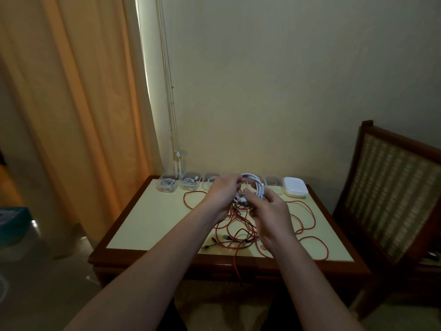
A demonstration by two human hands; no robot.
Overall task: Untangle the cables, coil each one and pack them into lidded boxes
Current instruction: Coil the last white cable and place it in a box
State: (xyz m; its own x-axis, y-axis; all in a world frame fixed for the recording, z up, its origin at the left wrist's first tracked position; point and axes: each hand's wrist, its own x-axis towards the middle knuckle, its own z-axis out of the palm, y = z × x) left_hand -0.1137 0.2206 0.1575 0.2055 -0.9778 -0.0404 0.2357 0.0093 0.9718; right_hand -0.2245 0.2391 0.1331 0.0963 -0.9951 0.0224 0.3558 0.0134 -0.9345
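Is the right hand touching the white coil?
Touching. In the head view the right hand pinches the lower strands of the white coil, with no gap visible.

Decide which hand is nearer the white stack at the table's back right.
Right. The right hand sits just left of the white stack; the left hand is farther left, beyond the white cable coil.

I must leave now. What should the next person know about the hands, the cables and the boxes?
Both the left hand and the right hand grip the white cable coil above the table.
Done: leftmost box and second box hold coiled white cables, lids off.
Left: untangle red cables and black cables, box everything, fit lids from lid stack, far right.
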